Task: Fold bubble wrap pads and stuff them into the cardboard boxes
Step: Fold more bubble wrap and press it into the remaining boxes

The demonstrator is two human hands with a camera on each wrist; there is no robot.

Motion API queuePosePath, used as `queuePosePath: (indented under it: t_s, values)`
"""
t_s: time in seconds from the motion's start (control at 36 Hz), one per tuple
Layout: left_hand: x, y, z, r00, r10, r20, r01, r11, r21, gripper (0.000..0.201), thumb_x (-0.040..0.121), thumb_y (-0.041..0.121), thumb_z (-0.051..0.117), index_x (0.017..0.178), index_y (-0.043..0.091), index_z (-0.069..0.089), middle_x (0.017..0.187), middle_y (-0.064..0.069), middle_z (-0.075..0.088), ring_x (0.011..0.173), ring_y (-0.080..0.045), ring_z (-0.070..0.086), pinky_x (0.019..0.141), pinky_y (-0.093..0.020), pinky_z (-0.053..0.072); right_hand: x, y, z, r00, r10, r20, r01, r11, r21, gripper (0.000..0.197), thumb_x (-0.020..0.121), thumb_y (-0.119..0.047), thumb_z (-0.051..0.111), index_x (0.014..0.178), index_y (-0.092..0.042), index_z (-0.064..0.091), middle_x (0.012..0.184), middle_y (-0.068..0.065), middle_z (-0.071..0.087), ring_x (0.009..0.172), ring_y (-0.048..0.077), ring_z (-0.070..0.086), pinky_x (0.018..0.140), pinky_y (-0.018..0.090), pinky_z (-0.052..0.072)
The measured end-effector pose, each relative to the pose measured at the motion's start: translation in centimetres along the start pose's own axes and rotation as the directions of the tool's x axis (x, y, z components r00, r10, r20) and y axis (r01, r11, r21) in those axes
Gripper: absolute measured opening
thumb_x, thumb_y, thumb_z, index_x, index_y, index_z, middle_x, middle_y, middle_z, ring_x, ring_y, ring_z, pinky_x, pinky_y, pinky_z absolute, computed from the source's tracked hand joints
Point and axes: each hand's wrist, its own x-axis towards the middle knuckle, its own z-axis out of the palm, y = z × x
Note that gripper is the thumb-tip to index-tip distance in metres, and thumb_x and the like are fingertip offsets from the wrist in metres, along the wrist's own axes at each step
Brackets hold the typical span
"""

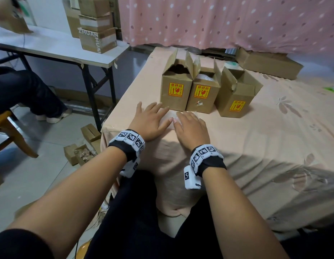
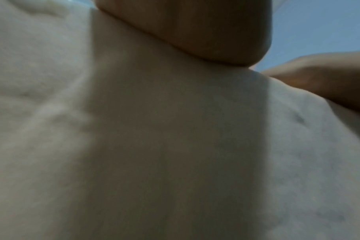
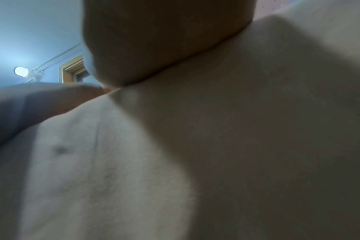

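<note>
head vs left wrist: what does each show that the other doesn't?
Head only: three open cardboard boxes in a row with yellow fragile stickers, and a clear bubble wrap pad under both flat hands.
Left wrist only: a close, blurred underside of the left hand's heel pressed into the cloth; no boxes, no wrap.
Both: left hand, right hand and the peach tablecloth.

Three cardboard boxes [image 1: 205, 88] stood in a row on the bench [image 1: 274, 128] at 12 o'clock — both hands lay flat just before them, left hand [image 1: 151, 120] at 11, right hand [image 1: 190, 128] at 12.
</note>
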Motion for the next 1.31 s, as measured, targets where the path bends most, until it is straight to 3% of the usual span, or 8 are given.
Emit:
queuePosePath:
  t_s: [0.11,0.17,0.25,0.44,0.53,0.75,1.03,1.31]
  values:
    - [0.2,0.0,0.0,0.998,-0.035,0.052,0.036,0.999,-0.028,0.061,0.102,0.057,0.018,0.141,0.024,0.052,0.143,-0.002,0.056,0.135,-0.023,0.046,0.107,-0.053,0.032,0.2,0.1,0.1,0.991,0.104,-0.078,-0.104,0.995,0.013,0.058,0.098,-0.044,0.013,0.132,-0.022,0.054,0.143,0.002,0.055,0.137,0.023,0.041,0.108,0.049,0.036]
    - [0.3,0.0,0.0,0.998,-0.041,0.052,0.043,0.999,-0.026,0.059,0.103,0.055,0.021,0.141,0.023,0.052,0.143,-0.002,0.055,0.135,-0.023,0.046,0.105,-0.050,0.033,0.4,0.5,0.2,0.962,0.215,-0.167,-0.204,0.976,0.083,0.061,0.094,-0.042,0.011,0.119,-0.017,0.060,0.129,0.007,0.062,0.125,0.029,0.049,0.099,0.047,0.043]
    - [0.3,-0.1,0.0,0.997,-0.048,0.061,0.050,0.998,-0.031,0.059,0.103,0.055,0.023,0.144,0.023,0.050,0.146,-0.002,0.053,0.137,-0.023,0.045,0.106,-0.050,0.032,0.7,1.0,0.2,0.925,0.340,-0.171,-0.313,0.935,0.168,0.067,0.092,-0.044,0.012,0.122,-0.010,0.061,0.131,0.012,0.061,0.126,0.032,0.049,0.103,0.046,0.042]
    - [0.4,-0.2,0.0,0.996,-0.049,0.069,0.051,0.998,-0.031,0.072,0.095,0.061,0.013,0.145,0.023,0.048,0.147,-0.002,0.053,0.137,-0.023,0.044,0.106,-0.050,0.034,0.2,0.1,0.1,0.996,0.079,-0.045,-0.081,0.996,-0.034,0.055,0.102,-0.051,0.020,0.151,-0.032,0.036,0.166,0.003,0.022,0.154,0.021,0.011,0.121,0.055,0.013]
    - [0.4,-0.2,0.0,0.996,-0.052,0.068,0.055,0.998,-0.037,0.068,0.098,0.060,0.017,0.146,0.024,0.048,0.149,-0.001,0.051,0.138,-0.022,0.043,0.108,-0.050,0.033,0.5,0.3,0.1,0.995,0.090,0.043,-0.091,0.996,0.022,0.053,0.103,-0.048,0.017,0.147,-0.034,0.041,0.162,-0.001,0.031,0.152,0.018,0.018,0.120,0.055,0.014]
    - [0.2,-0.1,-0.1,0.992,-0.125,0.014,0.126,0.987,-0.098,0.055,0.103,0.053,0.027,0.138,0.023,0.056,0.138,-0.004,0.060,0.132,-0.023,0.049,0.107,-0.045,0.032,1.0,0.8,1.0,0.970,0.240,-0.032,-0.240,0.971,0.020,0.063,0.095,-0.047,0.009,0.138,-0.025,0.050,0.150,-0.001,0.047,0.142,0.021,0.034,0.111,0.054,0.031]
    - [0.4,-0.1,0.2,0.985,-0.169,0.018,0.170,0.981,-0.089,0.058,0.098,0.056,0.030,0.138,0.021,0.055,0.134,-0.005,0.060,0.128,-0.025,0.050,0.108,-0.044,0.033,0.8,0.5,0.6,0.969,0.245,0.034,-0.244,0.969,-0.026,0.055,0.102,-0.044,0.020,0.148,-0.021,0.041,0.157,0.006,0.038,0.146,0.024,0.031,0.116,0.052,0.023]
    - [0.9,-0.5,0.7,0.976,-0.204,0.075,0.205,0.979,-0.012,0.079,0.090,0.067,0.015,0.144,0.020,0.047,0.145,-0.005,0.051,0.139,-0.027,0.040,0.114,-0.048,0.031,1.0,0.3,0.1,0.957,0.271,0.104,-0.269,0.962,-0.037,0.064,0.100,-0.052,0.019,0.153,-0.020,0.032,0.163,0.007,0.028,0.151,0.024,0.018,0.119,0.054,0.013]
